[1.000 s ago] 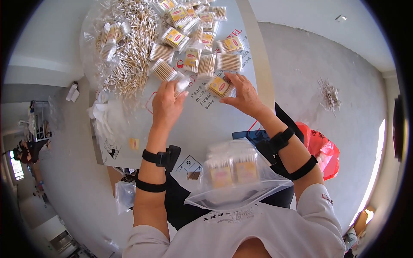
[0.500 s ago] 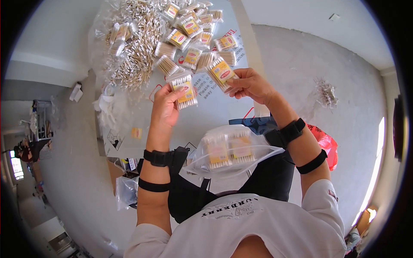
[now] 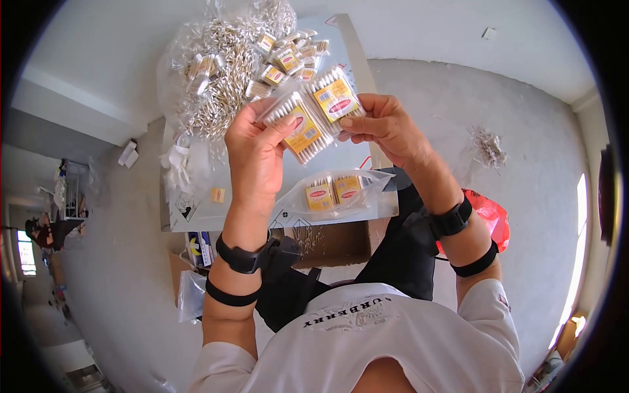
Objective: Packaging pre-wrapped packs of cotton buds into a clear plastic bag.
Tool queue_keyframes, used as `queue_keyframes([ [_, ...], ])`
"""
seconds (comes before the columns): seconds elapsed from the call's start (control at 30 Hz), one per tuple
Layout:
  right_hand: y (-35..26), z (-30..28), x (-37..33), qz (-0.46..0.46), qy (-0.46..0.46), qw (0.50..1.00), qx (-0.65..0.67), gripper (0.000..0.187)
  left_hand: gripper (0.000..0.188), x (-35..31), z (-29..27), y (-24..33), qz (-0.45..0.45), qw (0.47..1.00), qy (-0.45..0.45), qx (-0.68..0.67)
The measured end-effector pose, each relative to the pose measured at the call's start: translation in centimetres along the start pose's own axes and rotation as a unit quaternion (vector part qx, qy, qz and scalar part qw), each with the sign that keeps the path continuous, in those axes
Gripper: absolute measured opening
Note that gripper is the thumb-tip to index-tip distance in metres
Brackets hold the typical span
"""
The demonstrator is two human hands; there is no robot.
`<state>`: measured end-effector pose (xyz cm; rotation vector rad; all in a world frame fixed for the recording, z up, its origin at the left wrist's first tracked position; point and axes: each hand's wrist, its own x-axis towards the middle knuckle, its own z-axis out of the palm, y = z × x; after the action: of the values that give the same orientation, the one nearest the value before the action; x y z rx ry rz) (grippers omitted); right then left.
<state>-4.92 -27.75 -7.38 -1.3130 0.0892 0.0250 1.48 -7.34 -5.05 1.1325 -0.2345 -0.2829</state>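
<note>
My left hand (image 3: 252,147) is closed on a small clear packet of cotton swabs (image 3: 304,134) with a yellow label, the thumb lying across its front. Another packet of the same kind (image 3: 335,101) is pinched between the thumb and fingers of my right hand (image 3: 386,131). Both packets are raised above the table, tilted, with their edges together. Below them, a larger clear plastic bag (image 3: 370,183) lies at the table's near edge and holds two labelled swab packets (image 3: 320,194) side by side.
Loose cotton swabs (image 3: 226,78) fill a big open plastic bag at the far left. Several finished-looking packets (image 3: 288,60) lie beside it. A yellow card (image 3: 217,195) rests on the table. Under the near edge is an open cardboard box (image 3: 341,243); a red bag (image 3: 488,219) sits at the right.
My hands have come together, bringing the two packets from apart to edge against edge. The larger bag now lies flatter on the table, farther from my body.
</note>
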Motion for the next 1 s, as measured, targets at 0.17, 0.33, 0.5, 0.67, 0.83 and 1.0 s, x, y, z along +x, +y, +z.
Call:
queue_keyframes([
  [0.17,-0.3,0.8,-2.1,-0.025,0.022,0.999,0.016,0.023,0.046,-1.5,2.0,0.8,0.040,0.999,-0.013,0.016],
  [0.33,-0.3,1.0,-2.8,-0.018,0.021,0.999,0.023,0.021,0.043,-0.3,2.1,2.7,0.041,0.976,-0.076,0.202],
  [0.5,-0.2,1.2,-3.0,-0.015,0.031,0.999,0.034,0.020,0.042,0.7,1.7,2.6,0.065,0.951,-0.105,0.284],
  [0.67,-0.3,1.0,-3.4,0.011,0.034,0.999,0.038,0.020,0.037,0.8,2.5,3.9,-0.022,0.912,-0.115,0.393],
  [0.83,-0.8,0.5,-3.3,0.002,0.083,0.989,-0.124,0.020,0.029,1.2,0.8,4.0,0.043,0.935,-0.153,0.317],
  [1.0,-2.0,0.2,-3.0,-0.189,0.096,0.847,-0.487,0.019,0.022,0.1,2.6,6.3,0.075,0.929,-0.224,0.284],
])
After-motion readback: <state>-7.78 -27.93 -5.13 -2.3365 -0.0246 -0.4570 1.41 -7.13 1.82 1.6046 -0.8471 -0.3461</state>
